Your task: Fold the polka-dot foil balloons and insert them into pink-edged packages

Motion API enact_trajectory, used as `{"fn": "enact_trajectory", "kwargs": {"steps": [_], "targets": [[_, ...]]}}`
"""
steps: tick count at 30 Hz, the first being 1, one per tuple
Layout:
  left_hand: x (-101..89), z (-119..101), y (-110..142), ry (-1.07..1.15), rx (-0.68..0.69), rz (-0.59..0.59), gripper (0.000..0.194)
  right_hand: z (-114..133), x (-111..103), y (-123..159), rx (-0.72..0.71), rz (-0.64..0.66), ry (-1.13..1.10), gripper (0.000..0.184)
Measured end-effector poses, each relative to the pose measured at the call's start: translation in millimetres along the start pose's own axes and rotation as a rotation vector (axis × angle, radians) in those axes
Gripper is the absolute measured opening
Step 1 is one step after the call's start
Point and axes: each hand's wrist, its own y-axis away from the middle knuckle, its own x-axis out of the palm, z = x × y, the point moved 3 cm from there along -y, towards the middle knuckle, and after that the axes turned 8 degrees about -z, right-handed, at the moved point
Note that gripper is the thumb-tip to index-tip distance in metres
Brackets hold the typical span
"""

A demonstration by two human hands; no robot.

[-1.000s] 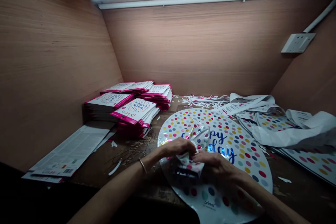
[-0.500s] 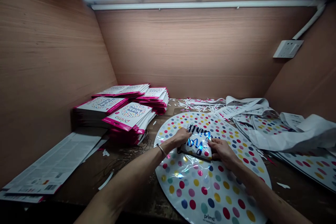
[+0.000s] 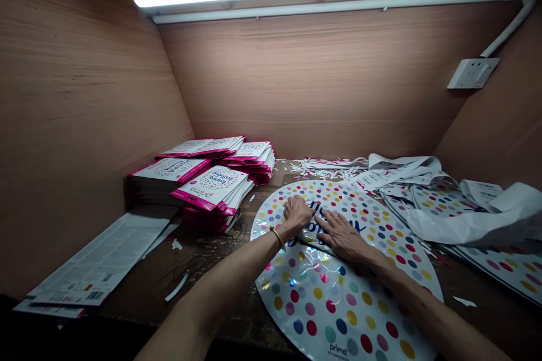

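A large round foil balloon (image 3: 330, 316) with coloured dots and "prima" at its near edge lies flat on the worktop. On its middle sits a small folded foil balloon (image 3: 312, 230) with dark blue lettering, partly covered by both hands. My left hand (image 3: 297, 212), wearing a bangle, is closed at the folded balloon's left edge; its fingertips are mostly hidden. Flat across the right part of the folded piece lies my right hand (image 3: 342, 237), its fingers stretched out and pressing down.
Stacks of pink-and-white printed packets (image 3: 212, 186) stand at the back left. Printed card sheets (image 3: 101, 259) lie in front of them. Paper scraps (image 3: 330, 167) line the back wall. Crumpled paper strips (image 3: 478, 220) cover more dotted balloons (image 3: 508, 268) at the right.
My right hand has gone from gripping the folded balloon's right edge to lying flat on it. The folded piece, tilted up before, is now pressed down. My left hand has turned into a fist-like grip.
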Motion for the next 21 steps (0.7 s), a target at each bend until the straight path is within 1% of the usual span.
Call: {"fn": "enact_trajectory", "kwargs": {"steps": [2,4,6,8,9,11,12,13,14,15,17,18,19,20,21], "targets": [[1.2,4,-2,0.022,-0.058,0.045,0.037,7,1,2,0.009,-0.001,-0.015,0.054],[3.7,9,-3,0.069,-0.085,0.119,0.029,15,2,6,0.022,-0.007,-0.037,0.055],[4.1,17,0,0.143,-0.070,0.187,0.026,23,3,12,0.030,-0.012,-0.067,0.054],[1.0,25,9,0.236,-0.015,0.250,0.021,24,0,18,0.032,-0.016,-0.103,0.057],[-1.8,29,15,0.287,0.022,0.280,0.017,22,-6,20,0.052,-0.043,-0.148,0.061],[-8.9,35,30,0.392,0.101,0.337,0.010,13,-24,21,0.130,-0.163,-0.304,0.077],[-12.5,37,38,0.442,0.138,0.364,0.008,9,-35,20,0.166,-0.215,-0.423,0.084],[-15.9,38,47,0.486,0.171,0.388,0.007,7,-45,18,0.181,-0.215,-0.569,0.089],[-19.1,39,56,0.523,0.199,0.408,0.007,10,-51,16,0.164,-0.137,-0.724,0.089],[-22.2,39,64,0.553,0.221,0.422,0.007,16,-55,14,0.122,0.010,-0.857,0.081],[-30.1,42,80,0.589,0.244,0.431,0.009,36,-54,16,0.060,0.328,-1.023,0.052],[-36.7,46,87,0.575,0.275,0.414,0.009,44,-51,19,0.061,0.422,-1.044,0.041],[-46.1,53,93,0.535,0.326,0.381,0.010,50,-46,23,0.085,0.450,-1.041,0.034],[-58.7,64,98,0.476,0.387,0.323,0.016,52,-39,28,0.132,0.425,-1.036,0.030],[-75.0,79,102,0.400,0.445,0.235,0.026,50,-32,32,0.195,0.382,-1.042,0.029]]}}
